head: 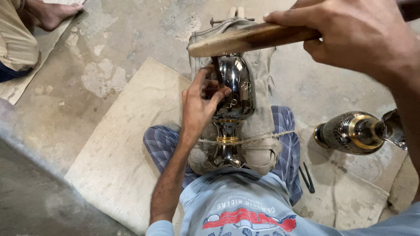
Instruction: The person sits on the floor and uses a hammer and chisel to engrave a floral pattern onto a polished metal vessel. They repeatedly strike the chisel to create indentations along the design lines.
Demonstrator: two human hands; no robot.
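Against the polished metal vase (pixel 234 94) tied by twine on a cloth-padded rest, the left hand (pixel 199 102) pinches a thin chisel (pixel 216 67) in its fingers, while above it the right hand (pixel 354 37) grips a wooden mallet (pixel 249 39).

An engraved brass-banded vessel (pixel 352 132) (lying sideways) beside two chisels (pixel 307 178).

The metal vase (pixel 234 94) lies on a cloth pad (pixel 262 83) on my lap, tied down with string (pixel 262 136). My left hand (pixel 199 102) is on its left side, and my right hand (pixel 354 32) holds a wooden stick (pixel 249 38) above it. Another vase (pixel 350 132) lies on the floor to my right.
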